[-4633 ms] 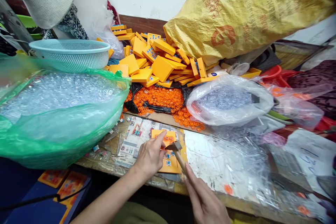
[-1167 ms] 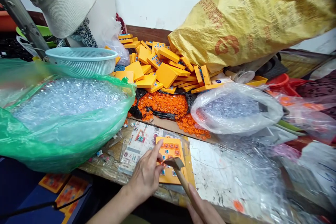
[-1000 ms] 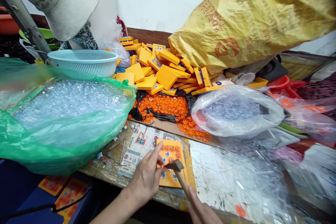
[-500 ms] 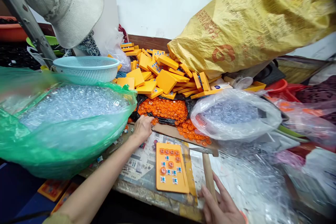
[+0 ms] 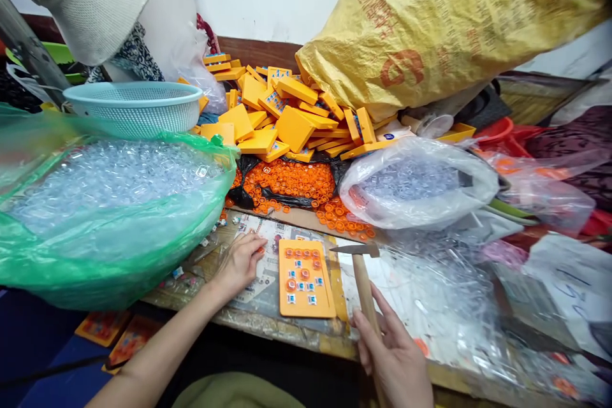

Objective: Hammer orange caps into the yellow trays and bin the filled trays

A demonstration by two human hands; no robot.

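Observation:
My left hand [image 5: 241, 259] is left of a yellow-orange plate [image 5: 306, 303], its fingers closed on a small orange piece [image 5: 261, 249]. The plate lies flat on the worktable, with several orange round pieces and small blue-and-white pieces set in it. My right hand [image 5: 393, 347] grips the wooden handle of a hammer [image 5: 364, 287], whose metal head is raised just right of the plate. Behind, a black bag [image 5: 245, 173] holds a heap of orange round pieces [image 5: 292, 180], and more of them [image 5: 342, 217] are spilled in front of it.
A green bag [image 5: 115, 261] of clear pieces lies left, a white bag [image 5: 421, 213] of clear pieces right. Stacked yellow plates [image 5: 294, 129], a blue basket [image 5: 134, 102] and a large yellow sack [image 5: 444, 32] stand behind. Clear plastic film [image 5: 454, 293] covers the right side.
My left hand has moved back from the orange pieces toward the plate, with one piece in its fingers. The hammer's head has come up beside the plate. The view has shifted slightly.

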